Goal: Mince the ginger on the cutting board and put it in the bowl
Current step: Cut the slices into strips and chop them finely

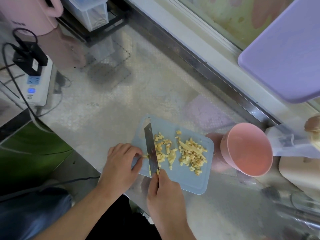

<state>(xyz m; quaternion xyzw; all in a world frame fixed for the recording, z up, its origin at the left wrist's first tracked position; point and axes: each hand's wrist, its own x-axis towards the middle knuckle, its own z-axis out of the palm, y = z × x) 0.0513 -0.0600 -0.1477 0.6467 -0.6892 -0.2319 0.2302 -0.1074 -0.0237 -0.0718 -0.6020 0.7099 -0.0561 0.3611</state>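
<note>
A light blue cutting board (187, 177) lies on the steel counter. Chopped ginger (190, 153) is spread over it in two loose heaps of small cubes, with a few longer strips among them. My right hand (164, 193) grips the handle of a knife (151, 148), whose blade stands edge-down across the left heap. My left hand (121, 163) rests at the board's left edge with curled fingers, and its fingertips pinch a ginger piece right beside the blade. An empty pink bowl (249, 149) stands just right of the board.
A lilac board (285, 54) leans at the upper right. A power strip (37, 84) with black plugs and cables lies at the left, below a pink appliance (32, 14). Whole ginger (313, 129) sits at the right edge. A clear container (91, 13) stands at the back.
</note>
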